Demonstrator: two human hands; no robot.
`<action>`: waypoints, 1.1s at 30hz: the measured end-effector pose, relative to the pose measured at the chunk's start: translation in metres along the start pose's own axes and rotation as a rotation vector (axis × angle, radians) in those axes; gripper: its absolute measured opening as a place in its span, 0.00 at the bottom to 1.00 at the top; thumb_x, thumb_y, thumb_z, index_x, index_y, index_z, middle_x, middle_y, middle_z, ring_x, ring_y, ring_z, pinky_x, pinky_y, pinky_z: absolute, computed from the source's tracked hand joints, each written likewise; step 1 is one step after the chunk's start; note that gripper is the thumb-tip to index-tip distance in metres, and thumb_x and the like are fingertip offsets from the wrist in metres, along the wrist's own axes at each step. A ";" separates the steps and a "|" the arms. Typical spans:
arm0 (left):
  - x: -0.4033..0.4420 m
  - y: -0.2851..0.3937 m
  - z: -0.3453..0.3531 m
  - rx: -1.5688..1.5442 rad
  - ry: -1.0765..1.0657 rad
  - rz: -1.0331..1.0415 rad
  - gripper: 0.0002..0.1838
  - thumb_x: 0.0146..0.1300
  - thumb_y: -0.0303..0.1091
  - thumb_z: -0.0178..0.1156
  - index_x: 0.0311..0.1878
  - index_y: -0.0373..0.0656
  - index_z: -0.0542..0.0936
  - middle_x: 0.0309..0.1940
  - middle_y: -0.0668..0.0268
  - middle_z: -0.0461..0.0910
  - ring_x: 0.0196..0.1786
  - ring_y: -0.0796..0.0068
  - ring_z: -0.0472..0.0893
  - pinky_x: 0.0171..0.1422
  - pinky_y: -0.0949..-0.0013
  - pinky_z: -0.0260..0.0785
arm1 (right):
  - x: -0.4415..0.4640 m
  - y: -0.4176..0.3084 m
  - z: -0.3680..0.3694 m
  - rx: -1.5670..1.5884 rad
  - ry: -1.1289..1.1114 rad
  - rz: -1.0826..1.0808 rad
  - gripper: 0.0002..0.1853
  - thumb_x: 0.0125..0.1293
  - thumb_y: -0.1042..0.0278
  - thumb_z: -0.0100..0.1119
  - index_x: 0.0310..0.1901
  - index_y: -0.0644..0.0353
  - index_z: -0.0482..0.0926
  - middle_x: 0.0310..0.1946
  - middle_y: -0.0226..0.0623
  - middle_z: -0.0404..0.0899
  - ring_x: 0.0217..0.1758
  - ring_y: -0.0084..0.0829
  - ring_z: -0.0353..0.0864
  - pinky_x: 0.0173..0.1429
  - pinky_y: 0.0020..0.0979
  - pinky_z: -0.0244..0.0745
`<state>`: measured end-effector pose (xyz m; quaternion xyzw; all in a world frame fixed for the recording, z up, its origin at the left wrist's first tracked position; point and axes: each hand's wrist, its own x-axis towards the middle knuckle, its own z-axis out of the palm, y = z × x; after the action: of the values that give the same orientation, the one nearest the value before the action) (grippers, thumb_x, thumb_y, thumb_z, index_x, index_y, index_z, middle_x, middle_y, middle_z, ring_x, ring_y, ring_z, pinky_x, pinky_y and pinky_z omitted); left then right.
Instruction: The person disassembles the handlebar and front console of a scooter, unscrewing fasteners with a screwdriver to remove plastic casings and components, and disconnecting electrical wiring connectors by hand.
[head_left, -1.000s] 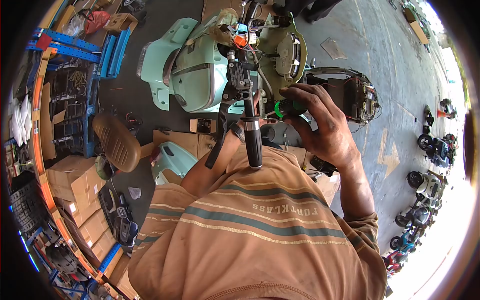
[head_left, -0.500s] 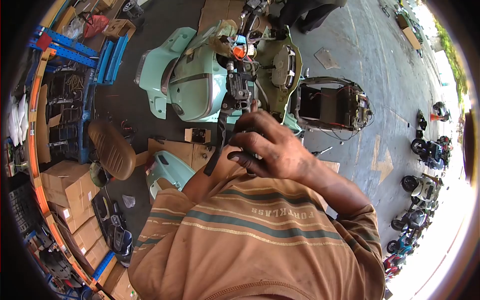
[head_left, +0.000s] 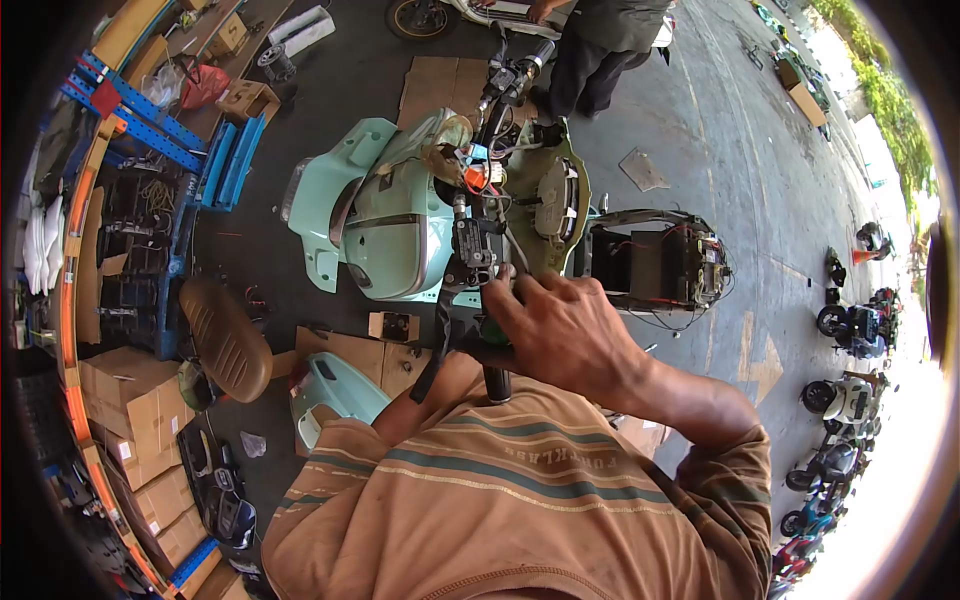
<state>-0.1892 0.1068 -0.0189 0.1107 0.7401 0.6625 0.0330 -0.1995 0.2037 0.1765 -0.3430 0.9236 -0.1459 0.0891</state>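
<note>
A stripped pale-green scooter [head_left: 390, 245] stands in front of me. On its near handlebar are a black master cylinder [head_left: 478, 243], a black lever [head_left: 436, 345] and a black grip [head_left: 497, 385]. My right hand [head_left: 575, 335] lies over the bar, its index fingertip against fittings just below the master cylinder. The other fingers are curled around something with a bit of green showing, mostly hidden. My left hand [head_left: 462, 368] reaches under the bar beside the lever, and its fingers are out of sight behind the bar and my right hand. Wires and an orange connector [head_left: 474, 176] sit mid-handlebar.
A brown seat [head_left: 226, 340], a pale-green panel [head_left: 340, 392] and a small open box [head_left: 394, 327] lie to the left, near shelving with cartons [head_left: 135, 395]. Another person [head_left: 600, 60] stands beyond the scooter. Parked scooters [head_left: 850, 395] line the right.
My right hand has moved from hovering near my chest to the handlebar fittings, with its fingers closing there. The view has tilted up, showing more of the other person and a white scooter.
</note>
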 end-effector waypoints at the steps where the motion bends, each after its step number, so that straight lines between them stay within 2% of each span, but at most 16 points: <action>1: 0.000 0.004 0.002 0.018 0.007 0.005 0.28 0.61 0.36 0.70 0.61 0.39 0.71 0.43 0.61 0.77 0.45 0.68 0.78 0.58 0.66 0.72 | -0.001 -0.009 -0.016 -0.123 -0.369 0.263 0.21 0.65 0.53 0.63 0.46 0.65 0.75 0.40 0.55 0.80 0.43 0.42 0.85 0.36 0.38 0.78; 2: 0.000 0.009 0.003 0.036 0.014 0.002 0.28 0.61 0.36 0.70 0.61 0.39 0.71 0.43 0.61 0.77 0.45 0.68 0.78 0.58 0.66 0.72 | 0.004 -0.012 -0.030 -0.068 -0.525 0.281 0.21 0.67 0.57 0.58 0.52 0.66 0.74 0.50 0.65 0.77 0.51 0.44 0.84 0.39 0.36 0.79; 3: 0.000 0.012 0.004 0.054 0.016 0.004 0.27 0.61 0.36 0.70 0.61 0.39 0.72 0.43 0.62 0.77 0.45 0.68 0.78 0.58 0.66 0.72 | -0.002 -0.011 -0.023 -0.062 -0.515 0.285 0.21 0.67 0.57 0.58 0.52 0.66 0.74 0.50 0.65 0.77 0.51 0.44 0.84 0.39 0.36 0.79; 5: -0.002 0.019 -0.001 0.091 0.043 -0.005 0.27 0.61 0.35 0.70 0.60 0.39 0.72 0.42 0.62 0.78 0.45 0.68 0.79 0.59 0.66 0.71 | -0.017 -0.009 -0.005 -0.310 -0.181 -0.044 0.16 0.69 0.64 0.54 0.53 0.63 0.74 0.55 0.65 0.76 0.50 0.45 0.84 0.41 0.36 0.79; 6: -0.001 0.021 0.001 0.107 0.056 -0.004 0.26 0.61 0.35 0.70 0.60 0.39 0.72 0.42 0.62 0.78 0.45 0.68 0.79 0.59 0.66 0.71 | -0.021 -0.007 -0.005 -0.362 -0.085 -0.145 0.13 0.69 0.68 0.52 0.53 0.59 0.75 0.55 0.63 0.76 0.49 0.43 0.84 0.43 0.35 0.79; 9: -0.005 0.029 -0.004 0.149 0.089 -0.013 0.25 0.61 0.35 0.70 0.59 0.39 0.73 0.42 0.62 0.78 0.45 0.68 0.79 0.59 0.66 0.71 | -0.018 -0.002 -0.011 -0.295 -0.118 -0.250 0.12 0.68 0.67 0.53 0.51 0.56 0.75 0.56 0.63 0.75 0.48 0.41 0.84 0.46 0.34 0.78; 12: -0.006 0.036 -0.003 0.174 0.108 -0.014 0.24 0.61 0.34 0.69 0.58 0.39 0.74 0.41 0.62 0.78 0.45 0.68 0.79 0.59 0.67 0.71 | -0.018 -0.015 -0.006 -0.427 -0.116 -0.083 0.12 0.67 0.65 0.54 0.50 0.56 0.77 0.50 0.56 0.78 0.49 0.39 0.82 0.45 0.33 0.77; 13: -0.005 0.036 -0.001 0.177 0.115 -0.012 0.24 0.61 0.34 0.69 0.58 0.39 0.74 0.41 0.62 0.78 0.45 0.68 0.79 0.59 0.67 0.71 | -0.014 -0.019 -0.002 -0.426 -0.112 -0.088 0.12 0.67 0.65 0.54 0.50 0.56 0.77 0.50 0.56 0.78 0.49 0.39 0.82 0.45 0.33 0.77; 15: -0.006 0.039 -0.002 0.193 0.121 -0.010 0.23 0.61 0.34 0.69 0.57 0.39 0.75 0.41 0.63 0.78 0.45 0.68 0.79 0.60 0.67 0.70 | -0.008 -0.024 0.004 -0.404 -0.206 0.168 0.12 0.66 0.64 0.54 0.48 0.56 0.78 0.46 0.48 0.78 0.51 0.40 0.81 0.46 0.33 0.77; 16: -0.007 0.041 -0.002 0.201 0.133 -0.011 0.23 0.61 0.34 0.69 0.57 0.39 0.75 0.41 0.63 0.78 0.45 0.68 0.79 0.60 0.67 0.70 | -0.009 -0.022 0.003 -0.401 -0.204 0.167 0.12 0.66 0.64 0.54 0.48 0.56 0.78 0.46 0.48 0.78 0.51 0.40 0.81 0.46 0.33 0.77; 18: -0.007 0.044 -0.003 0.220 0.155 -0.015 0.22 0.61 0.34 0.69 0.56 0.39 0.76 0.40 0.63 0.78 0.45 0.68 0.79 0.60 0.67 0.70 | -0.011 -0.016 -0.003 -0.372 -0.097 -0.098 0.12 0.66 0.65 0.53 0.47 0.58 0.79 0.43 0.45 0.77 0.51 0.43 0.80 0.49 0.35 0.79; 22: -0.010 0.050 -0.004 0.251 0.201 -0.028 0.21 0.61 0.33 0.69 0.55 0.39 0.77 0.40 0.63 0.78 0.45 0.68 0.79 0.60 0.67 0.70 | -0.011 -0.014 0.002 -0.229 -0.175 -0.139 0.13 0.66 0.66 0.53 0.47 0.62 0.79 0.44 0.48 0.77 0.54 0.49 0.79 0.55 0.39 0.79; 24: -0.011 0.052 -0.005 0.265 0.220 -0.033 0.20 0.61 0.33 0.69 0.55 0.39 0.77 0.40 0.64 0.79 0.45 0.68 0.79 0.61 0.67 0.70 | -0.010 -0.009 -0.005 -0.181 -0.144 -0.263 0.14 0.66 0.66 0.54 0.48 0.64 0.78 0.44 0.49 0.77 0.55 0.55 0.79 0.57 0.40 0.81; 28: -0.011 0.055 -0.003 0.286 0.245 -0.037 0.19 0.61 0.32 0.69 0.53 0.39 0.78 0.39 0.64 0.79 0.45 0.68 0.79 0.61 0.68 0.69 | -0.008 -0.017 -0.006 -0.281 -0.090 -0.149 0.15 0.65 0.65 0.54 0.50 0.65 0.77 0.44 0.49 0.77 0.56 0.56 0.80 0.54 0.39 0.83; 30: -0.012 0.056 -0.002 0.291 0.254 -0.038 0.18 0.61 0.32 0.68 0.53 0.39 0.79 0.39 0.64 0.79 0.45 0.68 0.79 0.61 0.68 0.69 | 0.003 -0.020 -0.021 -0.087 -0.419 0.101 0.16 0.65 0.65 0.55 0.50 0.66 0.76 0.45 0.49 0.77 0.54 0.53 0.82 0.50 0.37 0.84; 33: -0.011 0.059 -0.001 0.308 0.282 -0.042 0.17 0.61 0.32 0.68 0.52 0.39 0.80 0.38 0.64 0.79 0.45 0.68 0.80 0.62 0.68 0.69 | -0.006 -0.020 -0.007 -0.207 -0.289 0.018 0.15 0.64 0.66 0.55 0.48 0.65 0.77 0.44 0.47 0.78 0.54 0.51 0.83 0.49 0.37 0.83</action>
<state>-0.1716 0.1093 0.0387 0.0054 0.8320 0.5498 -0.0743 -0.1849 0.1942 0.1906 -0.3596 0.9143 0.0014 0.1862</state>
